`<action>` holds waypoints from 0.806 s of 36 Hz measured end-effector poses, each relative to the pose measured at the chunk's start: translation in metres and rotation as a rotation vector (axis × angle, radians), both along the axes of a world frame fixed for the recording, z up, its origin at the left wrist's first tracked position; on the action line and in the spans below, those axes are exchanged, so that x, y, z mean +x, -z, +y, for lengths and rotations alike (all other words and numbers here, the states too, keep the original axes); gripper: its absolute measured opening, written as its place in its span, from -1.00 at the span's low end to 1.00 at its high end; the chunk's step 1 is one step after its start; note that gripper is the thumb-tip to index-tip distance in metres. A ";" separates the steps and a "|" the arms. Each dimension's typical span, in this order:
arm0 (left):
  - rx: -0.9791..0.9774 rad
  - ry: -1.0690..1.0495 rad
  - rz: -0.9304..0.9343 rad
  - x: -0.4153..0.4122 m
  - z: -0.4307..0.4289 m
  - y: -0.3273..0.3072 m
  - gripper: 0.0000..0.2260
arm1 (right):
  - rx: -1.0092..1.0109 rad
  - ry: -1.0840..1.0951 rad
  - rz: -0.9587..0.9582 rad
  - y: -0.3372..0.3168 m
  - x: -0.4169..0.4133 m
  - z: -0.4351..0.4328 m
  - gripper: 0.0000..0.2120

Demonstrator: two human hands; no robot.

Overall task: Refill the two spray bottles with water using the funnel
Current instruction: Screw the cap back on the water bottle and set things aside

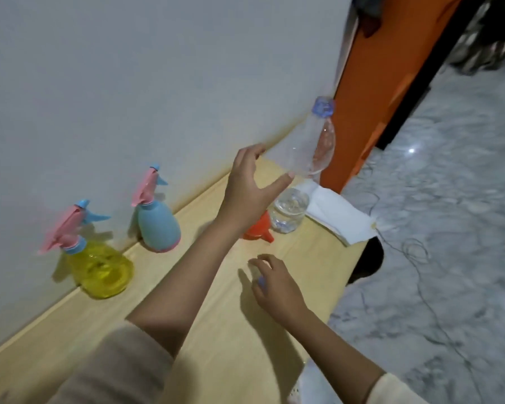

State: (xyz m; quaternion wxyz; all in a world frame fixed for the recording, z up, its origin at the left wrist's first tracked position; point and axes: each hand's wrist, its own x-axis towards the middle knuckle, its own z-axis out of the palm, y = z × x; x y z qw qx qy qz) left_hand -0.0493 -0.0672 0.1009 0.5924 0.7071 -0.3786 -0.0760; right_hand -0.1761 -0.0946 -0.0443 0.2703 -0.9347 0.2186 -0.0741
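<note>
Two spray bottles stand by the wall, heads on: a yellow spray bottle (99,269) and a light blue spray bottle (158,225), both with pink and blue triggers. An orange funnel (260,228) lies on the wooden table (216,345), partly behind my left wrist. A clear water bottle (301,153) with a blue cap stands behind it, water in its lower part. My left hand (252,185) is spread in a C beside the bottle's middle, thumb tip touching it. My right hand (274,287) hovers low over the table, fingers curled around a small blue thing I cannot identify.
A folded white cloth (338,220) lies at the table's far right corner. An orange panel (376,83) rises behind it. The grey wall (129,97) runs along the table's left side. The table's right edge drops to a marble floor (449,258) with thin cables.
</note>
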 end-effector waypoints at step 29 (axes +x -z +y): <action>0.070 -0.113 0.160 -0.006 -0.092 0.014 -0.35 | 0.129 0.329 -0.788 -0.123 0.011 -0.135 -0.75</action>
